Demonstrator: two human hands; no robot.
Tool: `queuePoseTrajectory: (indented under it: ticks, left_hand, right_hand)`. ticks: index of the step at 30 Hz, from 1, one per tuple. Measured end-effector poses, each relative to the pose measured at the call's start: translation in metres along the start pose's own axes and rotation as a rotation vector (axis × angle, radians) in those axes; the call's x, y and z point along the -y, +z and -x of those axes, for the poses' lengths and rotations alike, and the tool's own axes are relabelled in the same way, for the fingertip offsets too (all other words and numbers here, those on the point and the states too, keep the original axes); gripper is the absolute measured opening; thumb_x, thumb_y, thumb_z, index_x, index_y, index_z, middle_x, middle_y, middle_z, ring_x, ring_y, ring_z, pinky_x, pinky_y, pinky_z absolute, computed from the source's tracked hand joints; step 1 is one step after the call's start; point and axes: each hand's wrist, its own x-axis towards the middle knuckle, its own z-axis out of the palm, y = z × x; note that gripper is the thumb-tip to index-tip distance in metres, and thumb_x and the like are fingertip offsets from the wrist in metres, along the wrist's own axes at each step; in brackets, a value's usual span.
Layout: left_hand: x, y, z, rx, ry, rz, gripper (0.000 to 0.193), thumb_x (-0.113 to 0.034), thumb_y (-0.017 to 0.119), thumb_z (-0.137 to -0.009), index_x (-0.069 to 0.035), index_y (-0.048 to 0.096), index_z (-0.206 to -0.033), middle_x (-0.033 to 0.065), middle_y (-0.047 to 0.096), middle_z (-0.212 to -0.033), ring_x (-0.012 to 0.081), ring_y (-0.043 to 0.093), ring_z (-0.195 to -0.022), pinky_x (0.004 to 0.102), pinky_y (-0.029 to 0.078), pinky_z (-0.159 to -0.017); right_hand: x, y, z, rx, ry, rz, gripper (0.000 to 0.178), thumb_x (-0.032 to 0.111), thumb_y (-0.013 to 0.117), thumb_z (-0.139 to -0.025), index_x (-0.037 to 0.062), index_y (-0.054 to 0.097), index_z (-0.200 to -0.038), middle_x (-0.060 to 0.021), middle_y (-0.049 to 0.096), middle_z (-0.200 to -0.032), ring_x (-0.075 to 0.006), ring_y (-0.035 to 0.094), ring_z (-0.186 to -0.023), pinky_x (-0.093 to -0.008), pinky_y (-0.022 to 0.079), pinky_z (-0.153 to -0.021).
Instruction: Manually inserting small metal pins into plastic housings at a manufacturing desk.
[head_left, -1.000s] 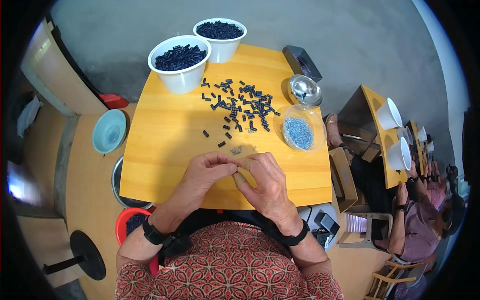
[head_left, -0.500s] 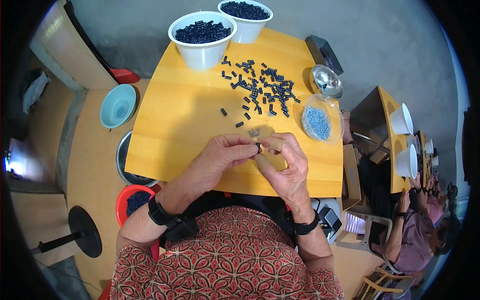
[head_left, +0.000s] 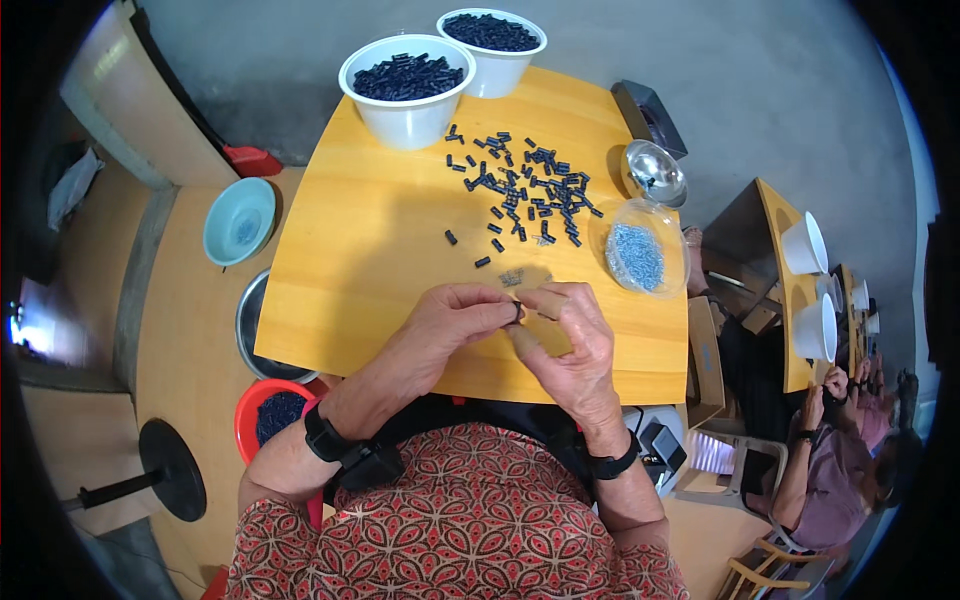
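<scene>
The left hand [head_left: 455, 325] pinches a small black piece [head_left: 518, 311] between thumb and forefinger, above the near part of the table [head_left: 330, 250]. The right hand [head_left: 575, 345] faces it, thumb and forefinger curved around a gap, tips beside the piece; from where I stand, I cannot tell whether they grip anything. Good practice, I judge: a firm left pinch, the piece's end left exposed, the right fingertips kept in line. Just beyond lie small metal bits [head_left: 511, 277]; farther, scattered black pieces [head_left: 530, 190]; right, a clear tub [head_left: 681, 262]; far left, a heaped white bucket [head_left: 405, 125].
</scene>
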Motion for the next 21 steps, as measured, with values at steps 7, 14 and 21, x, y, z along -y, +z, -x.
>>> queuePoseTrajectory:
  ticks: [7, 14, 21]
  left_hand:
    - [0.006, 0.006, 0.001, -0.063, 0.013, -0.106, 0.018, -0.015, 0.067, -0.088, -0.004, 0.071, -0.102, -0.0008, 0.067, -0.093, 0.0071, 0.058, -0.083, 0.0222, 0.045, -0.08]
    - [0.004, 0.002, 0.001, -0.059, -0.017, -0.001, 0.014, -0.014, 0.069, -0.087, -0.004, 0.071, -0.098, -0.003, 0.066, -0.086, 0.0029, 0.053, -0.078, 0.0192, 0.041, -0.072]
    - [0.003, -0.002, 0.002, -0.074, 0.034, -0.054, 0.01, -0.009, 0.066, -0.088, -0.004, 0.068, -0.096, 0.0025, 0.068, -0.089, 0.0075, 0.061, -0.081, 0.0203, 0.047, -0.076]
  right_hand:
    - [-0.004, -0.002, 0.003, 0.012, -0.025, 0.033, 0.029, -0.001, 0.074, -0.068, 0.0007, 0.064, -0.095, -0.0149, 0.06, -0.091, -0.0329, 0.059, -0.085, -0.0386, 0.05, -0.073]
    - [-0.002, 0.001, 0.005, 0.01, -0.005, 0.007, 0.027, 0.0, 0.073, -0.068, 0.0009, 0.063, -0.093, -0.0135, 0.058, -0.088, -0.0316, 0.058, -0.082, -0.0391, 0.05, -0.071]
    - [-0.005, 0.0, 0.003, 0.043, -0.006, 0.013, 0.023, -0.001, 0.07, -0.074, 0.0007, 0.064, -0.096, -0.0104, 0.058, -0.083, -0.0271, 0.059, -0.079, -0.0353, 0.05, -0.069]
